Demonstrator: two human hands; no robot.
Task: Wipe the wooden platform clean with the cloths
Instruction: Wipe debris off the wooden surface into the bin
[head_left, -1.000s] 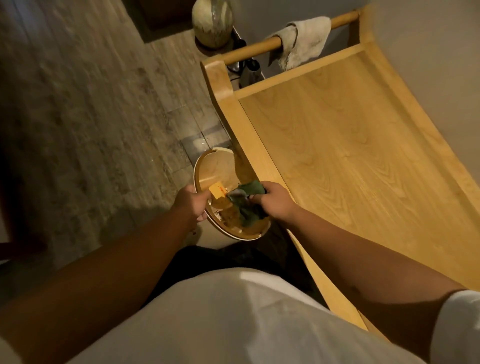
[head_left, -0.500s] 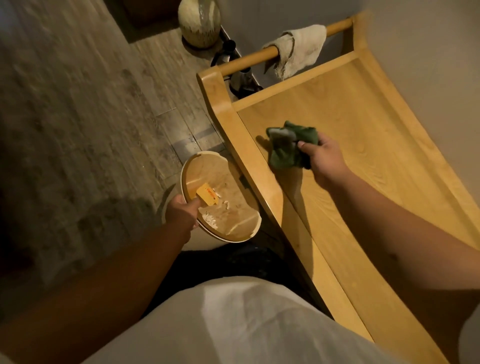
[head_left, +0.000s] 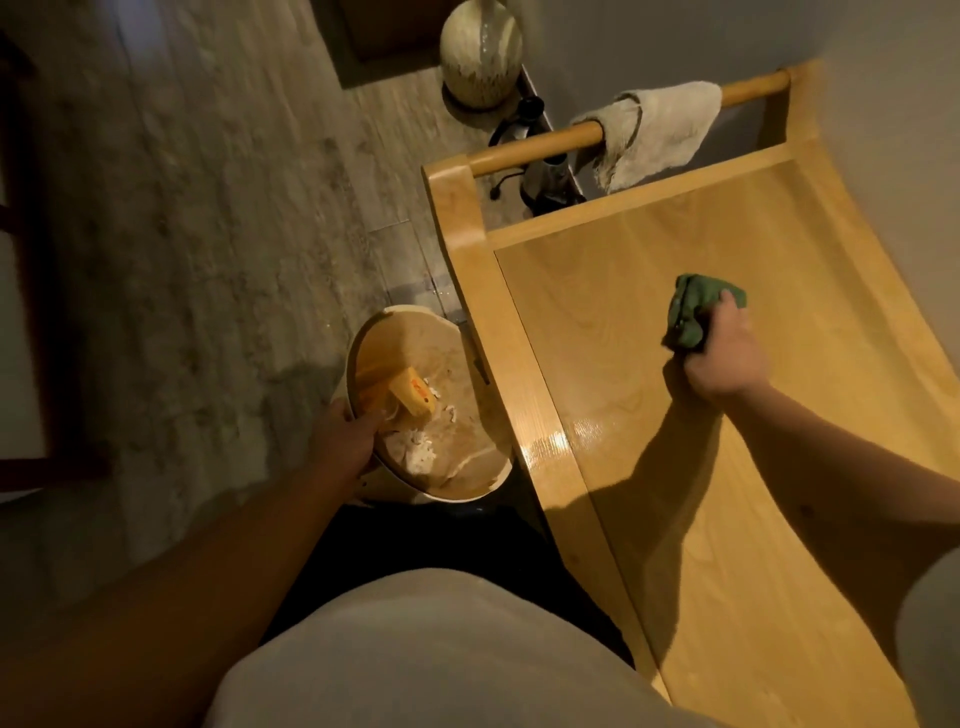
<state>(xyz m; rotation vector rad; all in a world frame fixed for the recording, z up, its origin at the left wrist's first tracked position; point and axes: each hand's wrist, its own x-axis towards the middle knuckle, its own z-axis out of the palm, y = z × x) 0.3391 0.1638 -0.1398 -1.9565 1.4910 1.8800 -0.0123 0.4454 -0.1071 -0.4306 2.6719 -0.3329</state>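
R hand (head_left: 724, 356), fingers curled tight round bunched green cloth (head_left: 698, 314), on pale wooden platform (head_left: 779, 493) mid-panel. L hand (head_left: 345, 439) grips rim of round wooden bowl (head_left: 467, 447) w/ scraps, beside platform. Beige cloth (head_left: 657, 132) draped on wooden rail (head_left: 545, 143).

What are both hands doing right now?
Left hand: grips the rim of the bowl.
Right hand: holds the bunched green cloth over the platform; contact with the wood cannot be told.

platform (head_left: 701, 493) – open ahead | far end – rail (head_left: 545, 143), towel (head_left: 660, 130)
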